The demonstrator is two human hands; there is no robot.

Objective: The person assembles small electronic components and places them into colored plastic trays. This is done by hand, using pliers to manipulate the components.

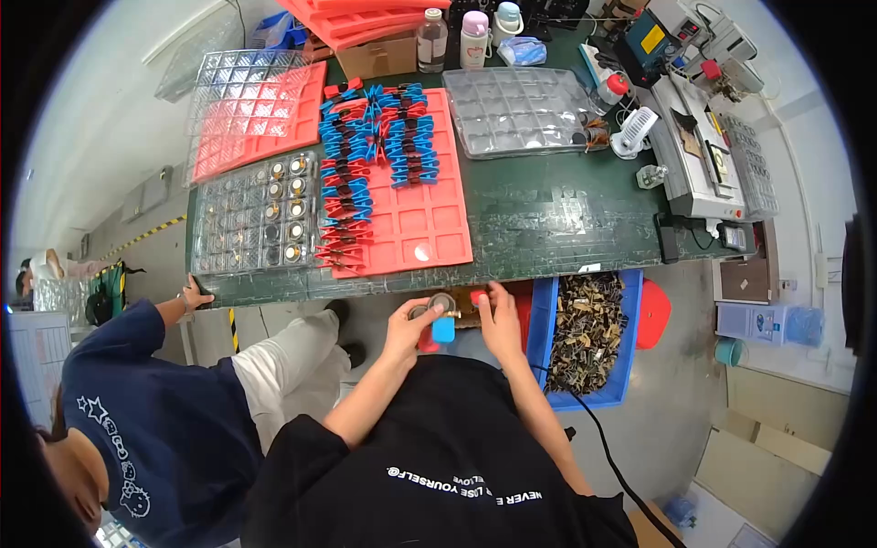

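Note:
Just off the front edge of the green table, my left hand (408,327) is closed on a small round metal-rimmed part (442,303). A flat blue piece (443,330) hangs below that part, and a bit of red shows beside it under my fingers. To the right, my right hand (499,325) has its thumb and fingers curled together by a small red piece (476,297); what they pinch is too small to tell. On the table, blue and red plastic spring clips (344,173) stand in rows on a red foam tray (425,224).
Left of the clips lies a clear tray (251,215) with several round parts. A grey-lidded compartment tray (516,110), a bottle (431,41) and machines stand farther back. Below the table, a blue crate (630,361) holds many small pieces. A person (155,402) stands at my left, one hand on the table edge.

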